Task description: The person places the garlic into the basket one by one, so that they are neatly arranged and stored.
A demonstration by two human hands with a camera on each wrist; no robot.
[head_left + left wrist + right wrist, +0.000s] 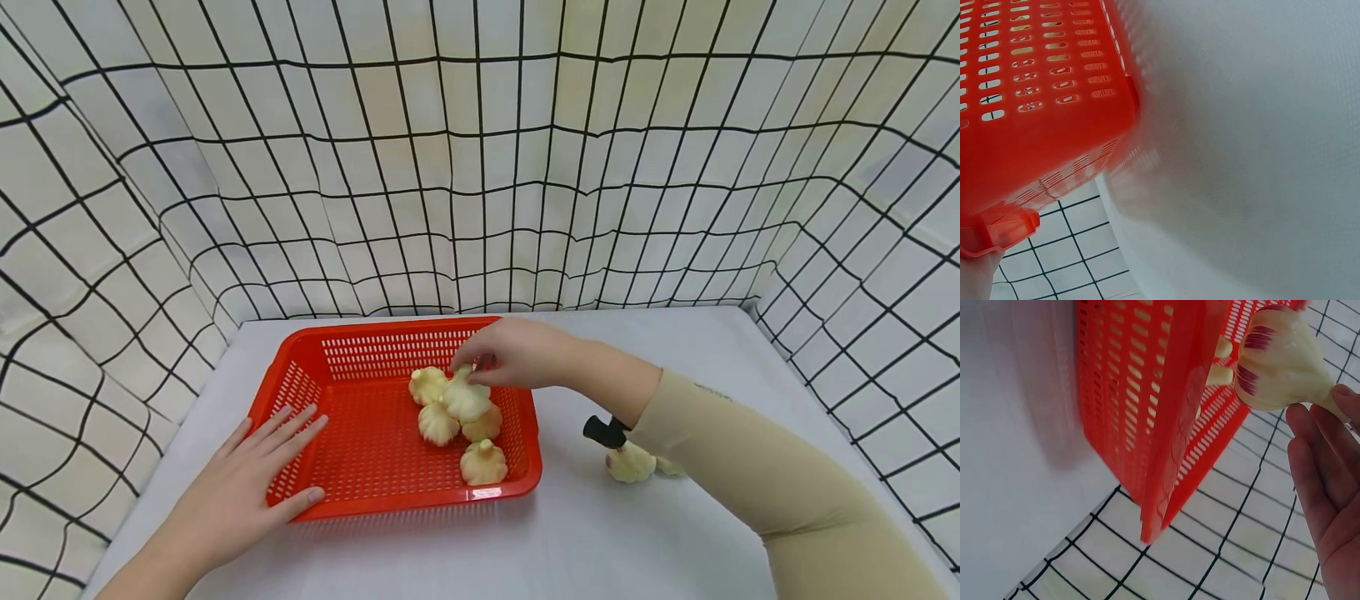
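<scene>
A white table (585, 542) filled the lower frame. Left of centre stood a red basket (367, 433). The left hand (251, 471), fingers straight, lay over its left rim; at its right end the right hand (525, 350) pinched a garlic bulb (466, 400) by the stem, above the other bulbs (483, 462). Placing seemed underway; the next move likely called for lowering and releasing it gently.
</scene>
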